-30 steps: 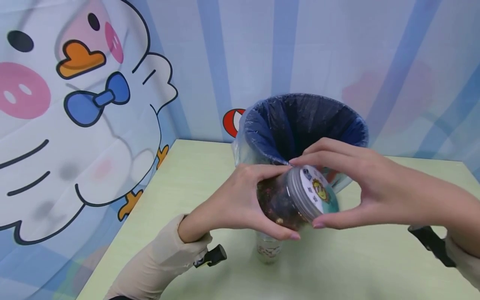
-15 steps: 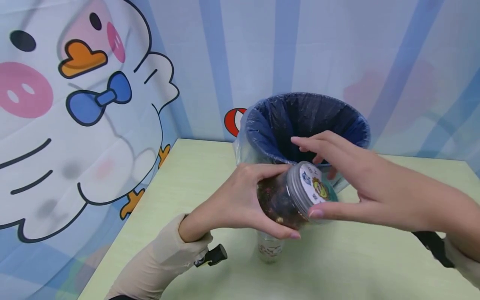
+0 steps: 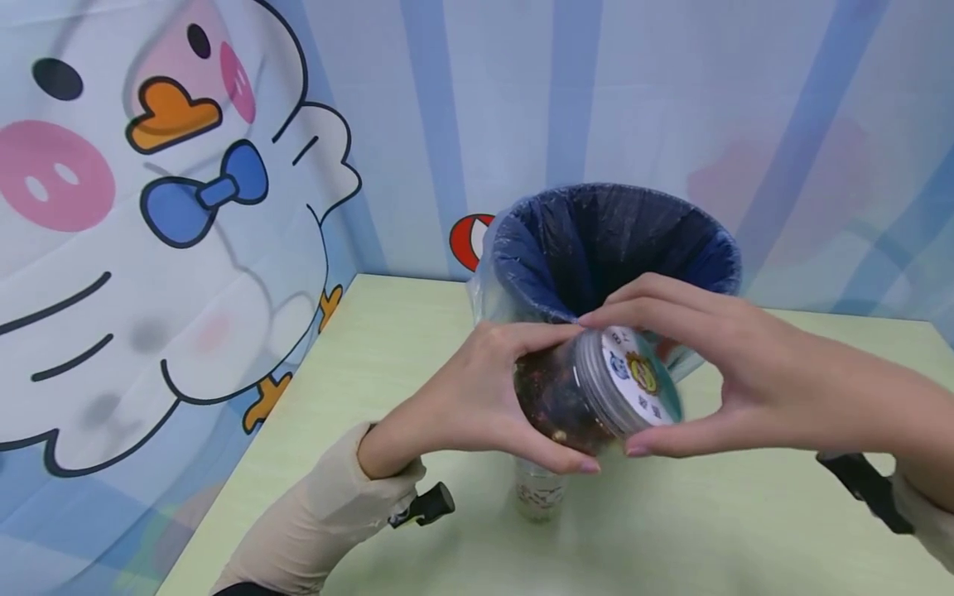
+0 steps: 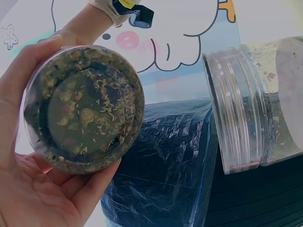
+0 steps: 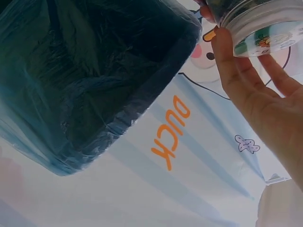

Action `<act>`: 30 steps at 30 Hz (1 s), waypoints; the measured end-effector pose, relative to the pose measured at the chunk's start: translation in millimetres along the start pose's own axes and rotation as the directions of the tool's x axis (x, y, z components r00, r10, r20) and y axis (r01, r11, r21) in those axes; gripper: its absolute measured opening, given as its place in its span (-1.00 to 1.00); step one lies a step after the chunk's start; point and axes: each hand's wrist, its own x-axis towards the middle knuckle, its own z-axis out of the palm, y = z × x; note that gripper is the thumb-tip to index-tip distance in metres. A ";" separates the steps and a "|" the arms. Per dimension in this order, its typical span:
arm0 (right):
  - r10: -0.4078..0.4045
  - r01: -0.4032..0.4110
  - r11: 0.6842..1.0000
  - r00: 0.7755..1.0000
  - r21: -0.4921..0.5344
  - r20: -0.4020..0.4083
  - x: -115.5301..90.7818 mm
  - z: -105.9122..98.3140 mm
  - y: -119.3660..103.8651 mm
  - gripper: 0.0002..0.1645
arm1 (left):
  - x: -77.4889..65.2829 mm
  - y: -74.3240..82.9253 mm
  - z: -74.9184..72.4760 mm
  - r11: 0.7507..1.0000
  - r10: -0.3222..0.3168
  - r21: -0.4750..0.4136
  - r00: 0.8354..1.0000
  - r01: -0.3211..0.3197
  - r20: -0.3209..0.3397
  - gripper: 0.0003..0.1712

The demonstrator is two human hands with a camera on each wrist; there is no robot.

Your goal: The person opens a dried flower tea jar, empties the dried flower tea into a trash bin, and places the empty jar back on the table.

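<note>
My left hand [image 3: 477, 393] grips a clear plastic jar [image 3: 555, 397] of dark dried bits, tilted so its lid [image 3: 637, 377] faces right and up. That lid carries a white and teal cartoon label. My right hand [image 3: 768, 377] holds the lid by its edge, thumb below and fingers above. In the left wrist view the jar's base [image 4: 87, 113] shows pale shreds and reddish pieces inside. A second clear jar [image 3: 540, 492] with pale contents stands on the table, partly hidden behind the left hand. The right wrist view shows the fingers [image 5: 227, 61] around the lid.
A bin [image 3: 507, 265] lined with a dark blue bag stands behind the hands, its mouth facing up. The pale green table [image 3: 395, 331] meets a cartoon duck backdrop [image 3: 246, 314] at the left and back.
The right hand's fingers lifted off the lid half a second ago and are back around it now. The lid's label has turned a little; the left hand keeps its hold on the jar.
</note>
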 end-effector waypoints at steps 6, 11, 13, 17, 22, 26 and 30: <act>0.014 -0.016 0.999 0.999 0.049 0.043 -0.4 -2.4 1.7 -0.08 | -0.3 -1.2 0.4 1.000 -0.008 -0.010 1.000 0.008 0.002 0.02; -0.040 0.039 0.999 0.998 0.014 0.041 -1.6 -2.2 4.8 -0.03 | -0.3 -2.4 0.7 1.000 -0.010 -0.011 1.000 0.010 -0.003 0.01; -0.064 0.064 0.998 0.997 0.016 0.045 -1.7 -2.0 6.3 -0.01 | -0.2 -2.9 0.7 1.000 -0.002 -0.013 1.000 0.002 -0.005 0.01; -0.048 0.045 0.998 0.997 0.043 0.055 -2.0 -2.0 4.9 0.08 | 0.0 -3.0 1.1 1.000 0.008 -0.023 1.000 -0.009 -0.007 -0.01; 0.069 -0.069 0.998 0.998 0.010 0.012 -2.3 -3.1 -3.0 0.24 | -0.1 -2.7 1.4 0.999 0.017 -0.031 1.000 -0.017 -0.009 0.00; 0.148 -0.148 0.988 0.989 -0.051 0.008 -3.4 -2.0 -5.4 -0.04 | -1.1 -2.0 0.7 1.000 -0.004 -0.028 1.000 0.004 -0.004 0.01; 0.123 -0.123 0.992 0.992 -0.033 0.005 -2.4 -0.1 -4.4 -0.19 | -2.1 -1.1 0.7 0.999 -0.031 -0.022 1.000 0.031 0.000 0.02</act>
